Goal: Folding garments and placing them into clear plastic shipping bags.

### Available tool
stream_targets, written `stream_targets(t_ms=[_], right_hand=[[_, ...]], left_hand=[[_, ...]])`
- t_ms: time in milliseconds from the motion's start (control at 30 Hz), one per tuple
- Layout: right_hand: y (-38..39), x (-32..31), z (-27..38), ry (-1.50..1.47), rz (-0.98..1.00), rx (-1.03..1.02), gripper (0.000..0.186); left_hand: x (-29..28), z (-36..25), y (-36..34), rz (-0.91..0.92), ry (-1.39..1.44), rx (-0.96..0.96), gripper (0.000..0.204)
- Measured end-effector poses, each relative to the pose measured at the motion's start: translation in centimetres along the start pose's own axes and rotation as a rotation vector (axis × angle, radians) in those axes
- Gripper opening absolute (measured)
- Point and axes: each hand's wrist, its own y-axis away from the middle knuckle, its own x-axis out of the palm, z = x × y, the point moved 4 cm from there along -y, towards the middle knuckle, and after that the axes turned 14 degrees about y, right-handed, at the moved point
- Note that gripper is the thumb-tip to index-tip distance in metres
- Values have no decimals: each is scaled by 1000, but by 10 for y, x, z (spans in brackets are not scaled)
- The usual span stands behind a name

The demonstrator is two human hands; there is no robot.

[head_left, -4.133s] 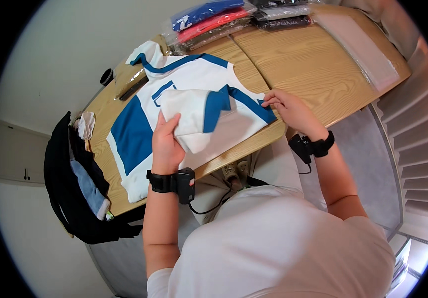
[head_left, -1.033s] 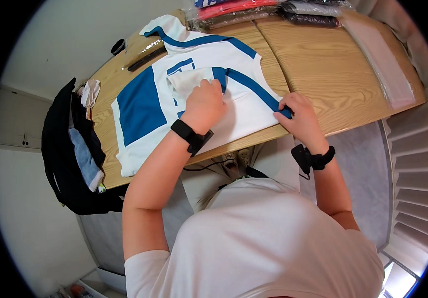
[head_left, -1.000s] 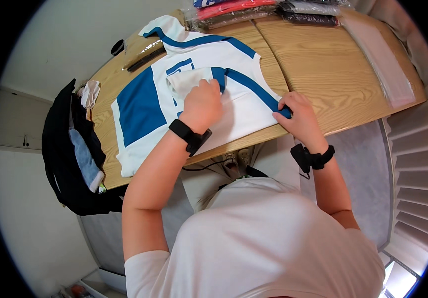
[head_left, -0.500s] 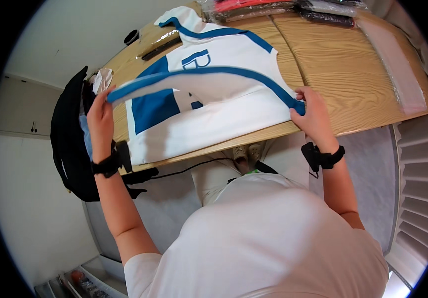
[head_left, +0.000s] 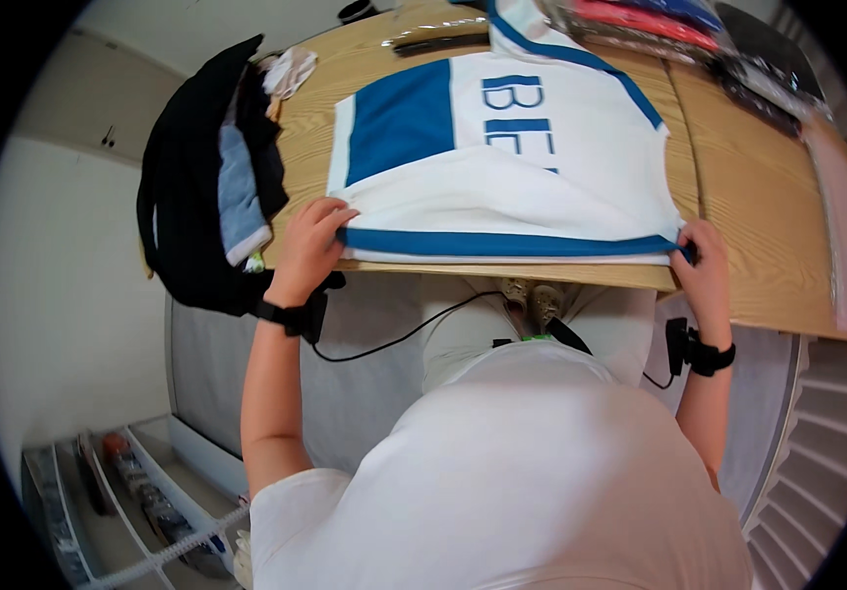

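A white garment with blue panels and printed blue lettering point(head_left: 591, 157) lies on the wooden table point(head_left: 750, 216), one white part with a blue stripe reaching toward the back. My left hand point(head_left: 316, 232) is closed on the near left end of a long blue band point(head_left: 502, 243), which runs straight along the table's front edge. My right hand point(head_left: 695, 246) pinches the right end of the same band. Both wrists wear black straps with small devices and cables. Above the band, the white cloth shows creases and partly covers the lettering.
A black garment with pale blue cloth point(head_left: 168, 206) is heaped at the left end. At the back are tan bagged items point(head_left: 423, 29), stacked bagged garments point(head_left: 645, 25) and white crumpled cloth point(head_left: 288, 69). Clear plastic bags point(head_left: 837, 226) lie at right. A divided rack point(head_left: 133, 492) stands below left.
The folded piece under my left hand has been drawn out into a long band and laid down along the front edge. My left hand moved left; my right hand stayed on the band's right end.
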Motion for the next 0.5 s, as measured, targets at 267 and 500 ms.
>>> stream_targets(t_ms=[267, 500], right_hand=[[2, 2, 3, -58, 55, 41, 16], [3, 5, -3, -54, 44, 59, 16]], left_hand=[[-40, -3, -16, -350, -249, 130, 39], [1, 32, 23, -66, 10, -17, 49]])
